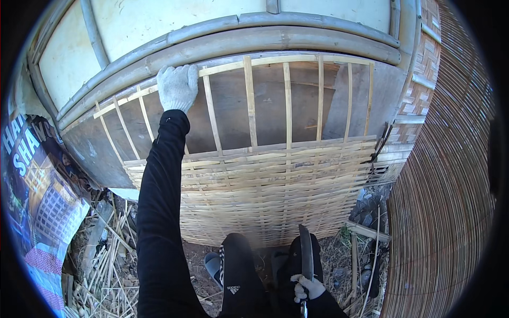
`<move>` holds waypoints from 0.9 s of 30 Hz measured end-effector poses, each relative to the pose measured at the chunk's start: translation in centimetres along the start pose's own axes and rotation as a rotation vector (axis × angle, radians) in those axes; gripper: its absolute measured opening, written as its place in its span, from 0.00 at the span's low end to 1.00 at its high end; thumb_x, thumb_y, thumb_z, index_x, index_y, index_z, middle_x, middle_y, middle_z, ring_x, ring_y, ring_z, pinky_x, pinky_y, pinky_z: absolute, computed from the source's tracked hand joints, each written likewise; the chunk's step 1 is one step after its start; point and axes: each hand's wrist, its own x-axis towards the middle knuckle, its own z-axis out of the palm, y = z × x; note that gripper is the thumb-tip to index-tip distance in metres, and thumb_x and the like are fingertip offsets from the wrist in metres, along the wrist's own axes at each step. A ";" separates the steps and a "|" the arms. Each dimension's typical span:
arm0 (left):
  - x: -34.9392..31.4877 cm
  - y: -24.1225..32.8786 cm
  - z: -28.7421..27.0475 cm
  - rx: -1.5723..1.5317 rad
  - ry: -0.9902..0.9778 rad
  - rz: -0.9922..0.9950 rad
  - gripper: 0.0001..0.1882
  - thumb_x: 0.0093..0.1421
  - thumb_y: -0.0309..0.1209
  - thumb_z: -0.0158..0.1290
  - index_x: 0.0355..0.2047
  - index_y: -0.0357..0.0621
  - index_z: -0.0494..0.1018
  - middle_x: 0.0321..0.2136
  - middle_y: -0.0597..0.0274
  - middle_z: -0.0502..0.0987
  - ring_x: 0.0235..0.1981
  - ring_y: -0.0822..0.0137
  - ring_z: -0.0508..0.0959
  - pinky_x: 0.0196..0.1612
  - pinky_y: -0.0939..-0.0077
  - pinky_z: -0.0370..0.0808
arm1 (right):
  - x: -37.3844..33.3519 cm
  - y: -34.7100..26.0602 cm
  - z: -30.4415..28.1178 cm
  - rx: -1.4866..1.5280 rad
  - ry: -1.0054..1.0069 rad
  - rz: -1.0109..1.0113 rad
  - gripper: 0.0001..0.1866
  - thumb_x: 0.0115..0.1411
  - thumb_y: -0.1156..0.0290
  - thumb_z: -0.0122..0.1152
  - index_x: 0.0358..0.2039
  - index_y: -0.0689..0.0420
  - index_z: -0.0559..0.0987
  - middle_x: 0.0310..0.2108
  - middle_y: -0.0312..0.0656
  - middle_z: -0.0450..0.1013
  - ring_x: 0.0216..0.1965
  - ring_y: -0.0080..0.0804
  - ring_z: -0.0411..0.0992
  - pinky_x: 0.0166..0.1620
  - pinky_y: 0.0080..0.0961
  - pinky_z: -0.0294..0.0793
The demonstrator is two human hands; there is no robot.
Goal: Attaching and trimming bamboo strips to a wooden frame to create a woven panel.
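Note:
A woven bamboo panel point(275, 183) leans upright in front of me, its weave dense below and its upright strips bare above. One thin bamboo strip point(228, 67) runs across the tops of those strips. My left hand point(178, 87), in a pale knitted glove, is closed over this top strip, left of the middle. Down by my right thigh, my right hand point(307, 289), also gloved, grips a large knife point(307, 253) by its handle. The blade points up and away from me, apart from the panel.
Behind the panel stand brown boards point(270, 100) and horizontal bamboo poles point(297, 38). A printed banner point(45, 185) hangs at left. A curved screen of thin sticks point(445, 201) rises at right. Split bamboo scraps point(114, 254) litter the ground at left, and loose sticks point(354, 265) lie at right.

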 end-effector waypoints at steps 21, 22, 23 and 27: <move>1.8 12.1 -2.9 -0.359 -0.215 -0.073 0.31 0.66 0.50 0.60 0.61 0.44 0.74 0.55 0.48 0.79 0.61 0.47 0.74 0.72 0.44 0.58 | -1.9 3.4 1.0 0.068 -0.136 0.063 0.17 0.77 0.63 0.55 0.59 0.59 0.73 0.25 0.35 0.65 0.21 0.24 0.63 0.34 0.33 0.76; 2.1 12.8 -2.3 -0.342 -0.248 -0.139 0.32 0.65 0.52 0.60 0.61 0.44 0.75 0.54 0.48 0.79 0.61 0.48 0.74 0.72 0.45 0.58 | -1.9 3.4 1.1 0.006 -0.135 0.061 0.19 0.77 0.61 0.56 0.61 0.59 0.72 0.25 0.35 0.65 0.21 0.25 0.63 0.35 0.35 0.76; 2.2 13.3 -1.9 -0.326 -0.279 -0.202 0.33 0.65 0.53 0.60 0.61 0.45 0.75 0.54 0.47 0.79 0.61 0.48 0.74 0.72 0.46 0.58 | -1.8 3.3 1.2 -0.005 -0.139 0.023 0.21 0.77 0.60 0.57 0.62 0.59 0.72 0.26 0.35 0.64 0.22 0.26 0.63 0.36 0.36 0.76; 1.8 13.8 -1.2 -0.283 -0.207 -0.257 0.35 0.62 0.58 0.62 0.57 0.41 0.78 0.52 0.47 0.80 0.60 0.49 0.75 0.73 0.48 0.57 | -2.1 3.4 1.7 -0.026 -0.100 -0.103 0.16 0.79 0.58 0.57 0.57 0.54 0.79 0.24 0.33 0.70 0.19 0.24 0.64 0.25 0.26 0.67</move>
